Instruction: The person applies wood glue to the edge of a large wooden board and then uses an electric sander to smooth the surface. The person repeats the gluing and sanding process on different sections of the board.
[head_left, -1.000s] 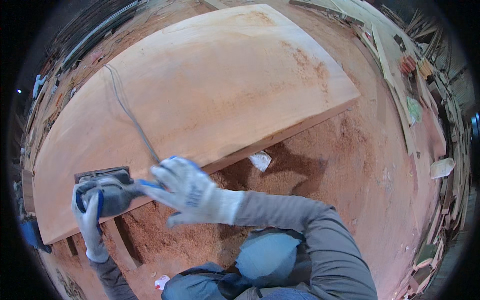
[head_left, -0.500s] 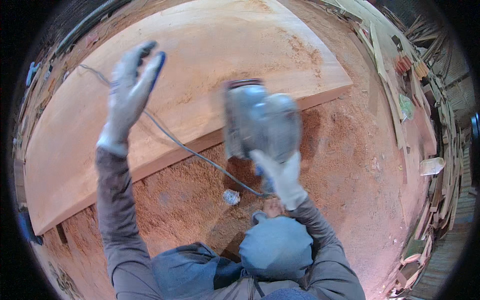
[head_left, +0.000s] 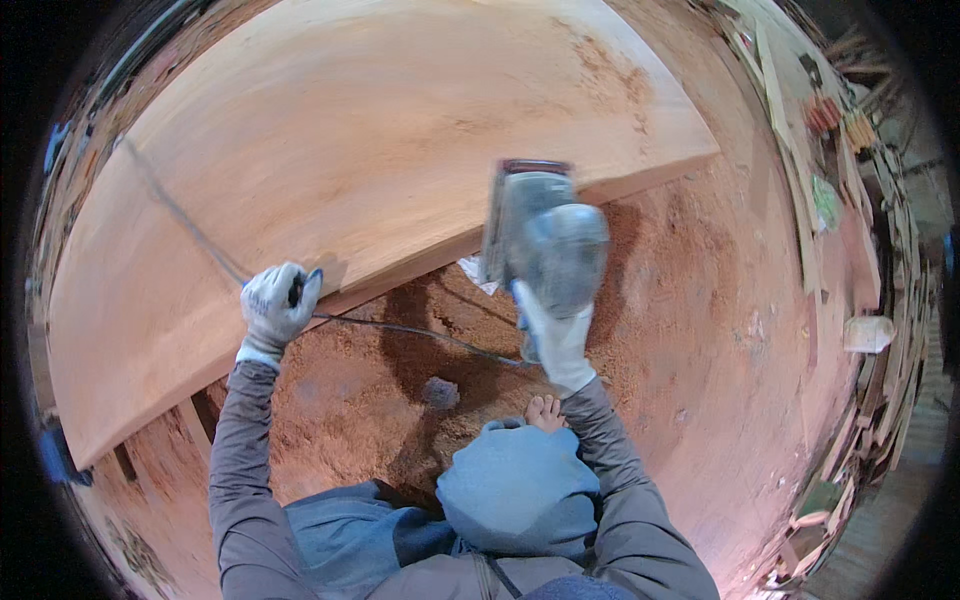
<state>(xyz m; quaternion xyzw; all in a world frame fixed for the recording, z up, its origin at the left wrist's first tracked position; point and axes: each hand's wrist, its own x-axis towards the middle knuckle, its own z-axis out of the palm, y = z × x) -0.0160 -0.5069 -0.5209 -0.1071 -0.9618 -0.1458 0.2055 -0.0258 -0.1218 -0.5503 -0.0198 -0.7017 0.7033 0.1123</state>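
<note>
Head view looks down on two gloved hands. One right hand [head_left: 552, 335] is wrapped tight around the back of one grey power sander [head_left: 545, 235] and holds it up in the air, just off the near edge of the wood. One left hand [head_left: 278, 305] is closed around one thin dark cord [head_left: 400, 328], right at the near edge of the wood. That cord runs from the left hand across to the sander, and it also runs up and away over the wood toward the far left.

One big wooden slab [head_left: 380, 150] sits in front of the person. It is wide, pale and smooth, with a curved far edge and a straight near edge. Some reddish dust lies near its far right corner.

Under the slab, the floor [head_left: 720, 340] is covered in soft red-brown sawdust. One small white scrap [head_left: 478, 274] lies in the dust below the near edge. Along the right side of the room, many wood planks and offcuts [head_left: 880, 380] are stacked up. Both sleeves are grey, and both gloves are light grey with blue.
</note>
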